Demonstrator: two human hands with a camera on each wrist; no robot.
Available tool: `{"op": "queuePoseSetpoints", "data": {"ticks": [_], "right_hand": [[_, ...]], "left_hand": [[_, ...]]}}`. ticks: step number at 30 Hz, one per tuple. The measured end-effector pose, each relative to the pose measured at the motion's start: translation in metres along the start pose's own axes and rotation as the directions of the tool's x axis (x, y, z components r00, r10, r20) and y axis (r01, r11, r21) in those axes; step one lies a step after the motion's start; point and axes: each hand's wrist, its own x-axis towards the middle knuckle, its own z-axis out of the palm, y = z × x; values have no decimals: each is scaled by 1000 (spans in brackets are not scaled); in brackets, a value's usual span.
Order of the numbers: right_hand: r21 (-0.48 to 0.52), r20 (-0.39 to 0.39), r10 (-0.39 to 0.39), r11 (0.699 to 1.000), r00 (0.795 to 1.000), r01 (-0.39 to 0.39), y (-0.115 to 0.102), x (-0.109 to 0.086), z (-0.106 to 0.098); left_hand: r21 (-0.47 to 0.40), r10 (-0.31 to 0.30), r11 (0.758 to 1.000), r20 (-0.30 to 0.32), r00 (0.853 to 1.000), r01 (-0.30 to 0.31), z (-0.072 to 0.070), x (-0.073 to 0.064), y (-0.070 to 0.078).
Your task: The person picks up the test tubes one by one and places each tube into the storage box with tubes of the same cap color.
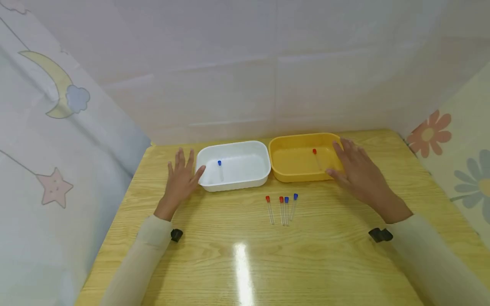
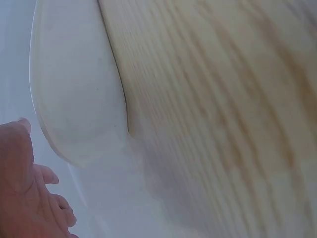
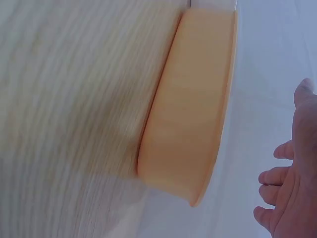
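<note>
My left hand (image 1: pixel 180 179) is spread at the left end of a white tray (image 1: pixel 249 183), its thumb by the rim; whether it touches I cannot tell. Inside that tray lies a clear tube with a blue cap (image 1: pixel 220 163). At the right end of a yellow tray (image 1: pixel 296 177) my right hand (image 1: pixel 357 176) hovers with fingers extended, holding nothing. A red-capped tube (image 1: pixel 314 151) lies in the yellow tray. In front of the trays, several clear tubes lie on the table, two with red caps (image 1: pixel 268 199) and two with blue caps (image 1: pixel 296 196).
The trays stand side by side near the back of the wooden table (image 1: pixel 206 259). A pale sheet (image 1: pixel 214 85) hangs right behind it. Printed sheets with a moon (image 1: pixel 57 85) and flowers (image 1: pixel 428 134) flank both sides.
</note>
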Motion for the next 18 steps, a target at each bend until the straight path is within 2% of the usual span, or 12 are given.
{"op": "queuePoseSetpoints", "data": {"ticks": [8, 18], "right_hand": [[52, 19, -35, 998, 999, 34, -26, -12, -1], [85, 19, -79, 993, 997, 77, -49, -25, 11]], "left_hand": [[-26, 41, 999, 63, 997, -40, 1, 4, 6], [-99, 77, 993, 132, 988, -65, 7, 3, 8]]}}
